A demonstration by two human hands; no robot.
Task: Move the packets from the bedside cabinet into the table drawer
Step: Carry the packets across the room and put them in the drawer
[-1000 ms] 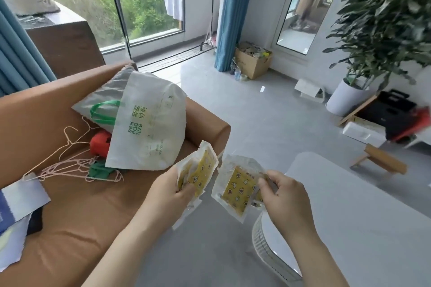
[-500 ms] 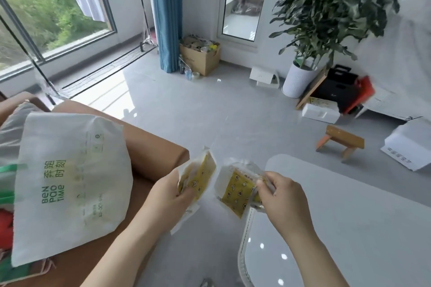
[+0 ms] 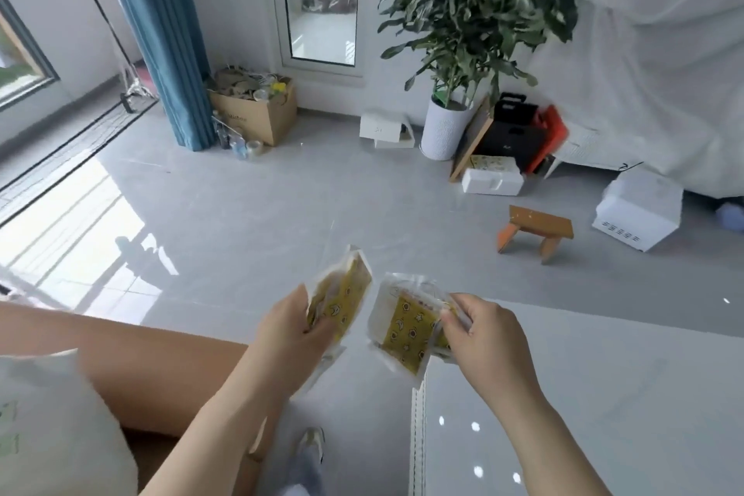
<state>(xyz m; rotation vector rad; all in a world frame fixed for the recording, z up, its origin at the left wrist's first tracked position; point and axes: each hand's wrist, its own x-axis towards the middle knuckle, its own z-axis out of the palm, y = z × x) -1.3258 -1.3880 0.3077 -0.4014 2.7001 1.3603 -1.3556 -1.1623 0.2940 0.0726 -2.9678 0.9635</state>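
Grey floor tiles (image 3: 249, 221) fill the middle of the room, and two yellow-patterned packets are held in the air above them. The left packet (image 3: 344, 294) is gripped by the left hand (image 3: 290, 328), with the fingers curled round its lower part, and it stands nearly upright. The right packet (image 3: 402, 328) is pinched at its right edge between the thumb and fingertips of the right hand (image 3: 479, 328). Whether another packet is tucked behind it cannot be told. The two packets are near each other but apart, just off the near-left edge of the white table (image 3: 604, 395).

No drawer and no bedside cabinet are seen, so the step is judged to be the carry to the table. It is best done with a firm hold on the slippery film. Both packets should be gathered into one hand so that the other is freed for the drawer pull. A brown sofa arm (image 3: 141, 366) lies to the left, and a wooden stool (image 3: 535, 227) and a potted plant (image 3: 475, 12) stand farther off.
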